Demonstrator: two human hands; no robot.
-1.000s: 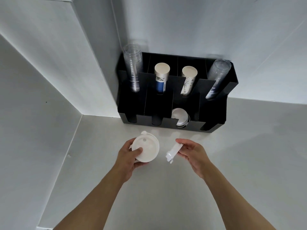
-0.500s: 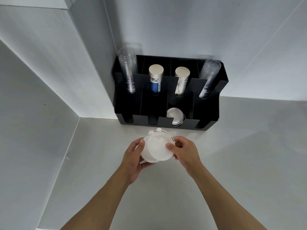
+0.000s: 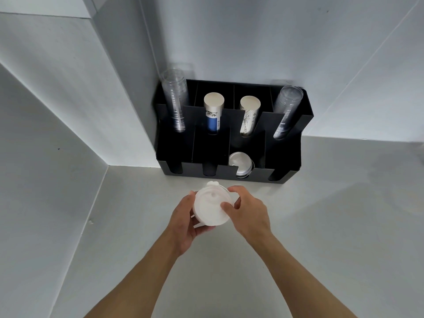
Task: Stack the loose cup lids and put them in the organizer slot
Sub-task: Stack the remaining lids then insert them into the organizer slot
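Observation:
A small stack of white cup lids [image 3: 210,206] is held above the counter, in front of the black organizer [image 3: 284,161]. My left hand [image 3: 183,220] cups the stack from below and from the left. My right hand [image 3: 249,213] presses on it from the right, thumb on the top lid and fingers curled over the far edge. In the organizer's third front slot from the left, more white lids [image 3: 240,165] lie stacked on their side. The undersides of the held lids are hidden.
The organizer sits in a corner against the walls. Its back row holds clear cups [image 3: 174,102] at the left, two paper cup stacks [image 3: 213,113] [image 3: 249,115] in the middle, and clear cups [image 3: 286,111] at the right. Grey counter [image 3: 332,214] spreads around my hands.
One second ago my right hand held a single lid apart from the left hand's lids. It has brought that lid onto the stack, and both hands now hold the stack together.

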